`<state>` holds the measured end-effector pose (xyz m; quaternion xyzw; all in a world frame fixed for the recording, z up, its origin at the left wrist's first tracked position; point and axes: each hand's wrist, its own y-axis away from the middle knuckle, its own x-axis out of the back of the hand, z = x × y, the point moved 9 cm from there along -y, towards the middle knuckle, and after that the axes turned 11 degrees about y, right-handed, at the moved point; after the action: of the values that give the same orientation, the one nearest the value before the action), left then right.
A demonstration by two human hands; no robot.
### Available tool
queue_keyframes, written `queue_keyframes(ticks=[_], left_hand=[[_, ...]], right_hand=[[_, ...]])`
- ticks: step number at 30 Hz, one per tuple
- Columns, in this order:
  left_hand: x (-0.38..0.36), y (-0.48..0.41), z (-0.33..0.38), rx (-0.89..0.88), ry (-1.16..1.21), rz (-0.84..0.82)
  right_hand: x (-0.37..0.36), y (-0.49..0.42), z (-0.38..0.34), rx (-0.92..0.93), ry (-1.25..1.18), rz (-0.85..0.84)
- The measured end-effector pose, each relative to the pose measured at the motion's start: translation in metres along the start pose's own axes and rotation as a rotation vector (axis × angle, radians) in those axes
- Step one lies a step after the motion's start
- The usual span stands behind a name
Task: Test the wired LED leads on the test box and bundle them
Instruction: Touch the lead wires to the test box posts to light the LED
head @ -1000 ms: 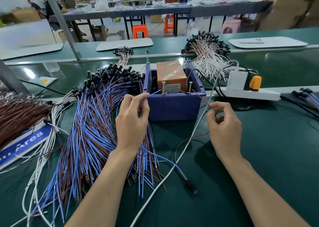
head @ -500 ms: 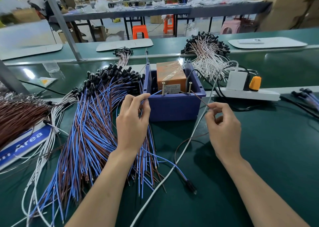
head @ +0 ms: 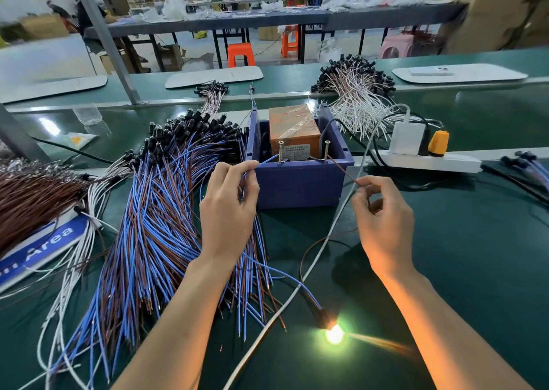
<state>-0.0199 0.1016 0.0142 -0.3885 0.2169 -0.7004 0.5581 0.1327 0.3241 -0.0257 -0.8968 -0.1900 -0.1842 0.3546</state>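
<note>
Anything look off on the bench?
Nothing damaged or spilled. The glow on the mat is the LED lit under test: left hand pinches its blue wire, right hand its brown wire, at the test box screws. A white cable crosses the mat.

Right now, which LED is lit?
The LED alone on the mat nearest the camera; left hand and right hand pinch its wires. Piled LEDs are dark.
</note>
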Motion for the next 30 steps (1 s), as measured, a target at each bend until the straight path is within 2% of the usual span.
queue_keyframes(ticks=[10,16,23,26,30], left_hand=[[-0.001,0.000,0.000,-0.010,0.002,0.002],[0.010,-0.002,-0.008,0.079,0.023,0.076],[0.035,-0.024,0.009,0.203,0.269,0.173],[0.038,-0.038,0.032,0.216,0.367,0.106],[0.022,-0.061,0.079,0.206,0.498,-0.109]], right_hand=[[-0.001,0.000,0.003,-0.025,-0.033,-0.009],[0.002,-0.003,0.019,-0.214,-0.199,0.021],[0.020,-0.007,0.015,-0.299,-0.418,0.107],[0.035,-0.012,-0.009,-0.257,-0.489,0.120],[0.049,-0.025,-0.069,-0.117,-0.588,0.042]])
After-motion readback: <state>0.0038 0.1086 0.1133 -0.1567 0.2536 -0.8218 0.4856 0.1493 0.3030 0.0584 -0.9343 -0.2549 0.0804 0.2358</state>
